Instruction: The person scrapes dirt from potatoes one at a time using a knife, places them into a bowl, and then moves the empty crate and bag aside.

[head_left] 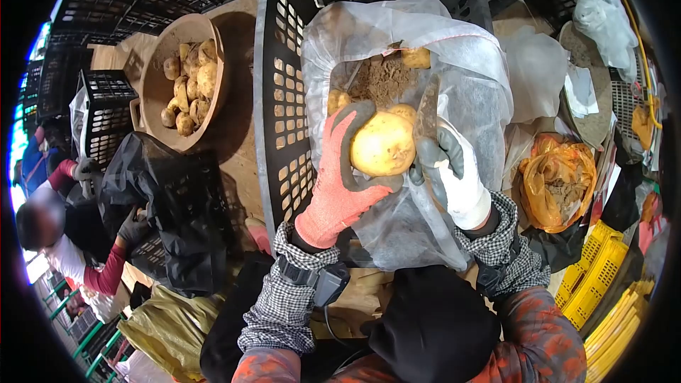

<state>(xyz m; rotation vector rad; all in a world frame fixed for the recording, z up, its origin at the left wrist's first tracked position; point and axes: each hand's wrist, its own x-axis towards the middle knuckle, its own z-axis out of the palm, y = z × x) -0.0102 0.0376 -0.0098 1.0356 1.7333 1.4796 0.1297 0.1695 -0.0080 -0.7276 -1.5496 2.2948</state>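
My left hand (342, 183), in a coral glove with grey palm and fingertips, is wrapped round a large yellow potato (381, 145). Close to the potato's right side, my right hand (454, 170) in a white and grey glove grips a knife (427, 110), its soil-stained blade pointing up and away from me. Both hands are over a black crate (285, 99) lined with a white fabric sack (468, 74). Loose brown soil (383, 79) shows in the sack's opening, with another potato (416, 57) at its far edge and one partly hidden by my left glove.
A brown tub (157, 64) of several potatoes stands at the left. An orange bag (553, 184) holding soil sits at the right, near yellow crates (589, 269). At the far left another person (85, 241) works beside black plastic sheeting (152, 206).
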